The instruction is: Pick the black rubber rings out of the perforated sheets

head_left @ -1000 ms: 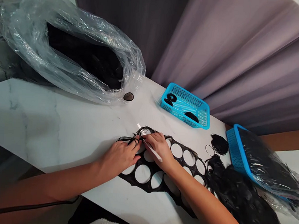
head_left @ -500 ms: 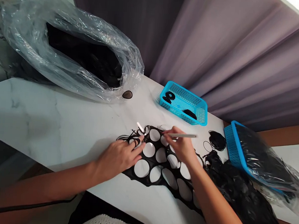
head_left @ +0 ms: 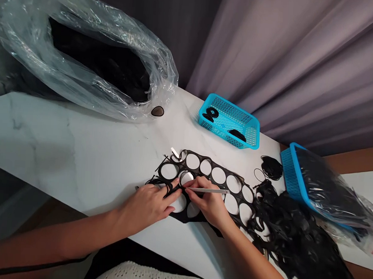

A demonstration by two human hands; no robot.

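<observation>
A black sheet (head_left: 224, 168) full of large round holes lies on the white table. My left hand (head_left: 150, 202) rests on its left end, fingers stretched out and pressing down. Thin black rings (head_left: 169, 189) are looped about its fingers. In my right hand (head_left: 210, 203) is a slim grey tool (head_left: 213, 191), perhaps tweezers, pinched between the fingers. Its working tip is hidden at the fingertips, beside a hole next to my left index finger. A small white strip (head_left: 175, 152) sticks up at the sheet's upper left corner.
A large clear plastic bag (head_left: 113, 96) with black material stands at the back left, a dark oval piece (head_left: 157, 111) beside it. Behind the sheet is a blue basket (head_left: 252, 141) holding black rings. Black scraps (head_left: 297, 237), a ring pile (head_left: 271, 167) and another blue basket (head_left: 288, 170) lie right.
My right hand has moved left and toward me with the tool, close to my left fingertips. The holes along the sheet's far edge are now uncovered. My left hand stays nearly in place.
</observation>
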